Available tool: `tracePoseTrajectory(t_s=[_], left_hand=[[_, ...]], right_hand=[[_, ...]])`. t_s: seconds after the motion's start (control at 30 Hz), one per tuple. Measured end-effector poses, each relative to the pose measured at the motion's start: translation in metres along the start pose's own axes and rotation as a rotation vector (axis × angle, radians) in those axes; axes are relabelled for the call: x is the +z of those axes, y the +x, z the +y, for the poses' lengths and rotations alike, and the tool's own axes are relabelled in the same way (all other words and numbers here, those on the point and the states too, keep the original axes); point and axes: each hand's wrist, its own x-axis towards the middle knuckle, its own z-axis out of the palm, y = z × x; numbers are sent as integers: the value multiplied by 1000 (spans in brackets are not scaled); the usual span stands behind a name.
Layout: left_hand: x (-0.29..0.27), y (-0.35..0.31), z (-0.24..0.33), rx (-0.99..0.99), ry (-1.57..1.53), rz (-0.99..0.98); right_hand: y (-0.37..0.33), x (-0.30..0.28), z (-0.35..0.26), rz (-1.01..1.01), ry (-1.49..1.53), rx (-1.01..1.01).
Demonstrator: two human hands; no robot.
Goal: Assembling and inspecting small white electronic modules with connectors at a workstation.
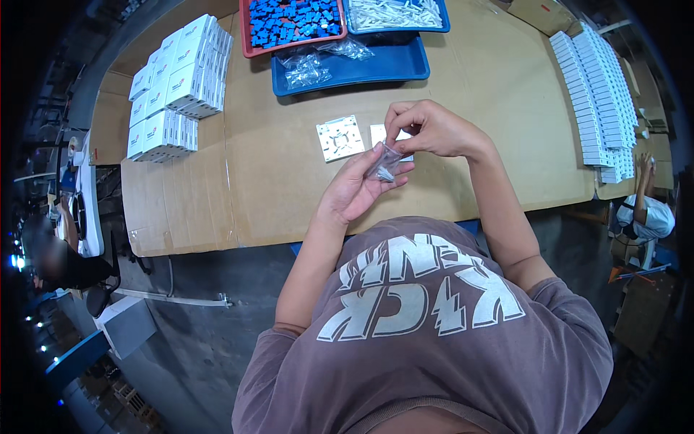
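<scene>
1. At twelve o'clock from the shirt [441, 362], the small clear bag [384, 169] rests on the half-open left hand [354, 189], thumb against it; a slackened thumb could drop it.
2. The right hand [426, 130] pinches the bag's top; overpulling might tear it.
3. Tipping could scatter contents toward the ten-o'clock white plate [340, 138].
</scene>
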Motion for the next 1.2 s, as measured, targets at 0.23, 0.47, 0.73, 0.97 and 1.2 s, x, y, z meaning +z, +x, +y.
tracePoseTrajectory(t_s=[0.23,0.47,0.73,0.97,1.2], left_hand=[[2,-15,-9,33,71,-9],[11,-25,-6,77,99,-45],[19,-30,-6,72,163,-16],[24,-31,-6,100,90,-27],[40,-33,-8,182,446,120]], right_hand=[[-15,23,-7,31,-110,-42],[-21,34,-8,89,30,-70],[-25,29,-13,-57,225,99],[-30,24,-20,-77,-60,-31],[-33,21,-6,165,189,11]])
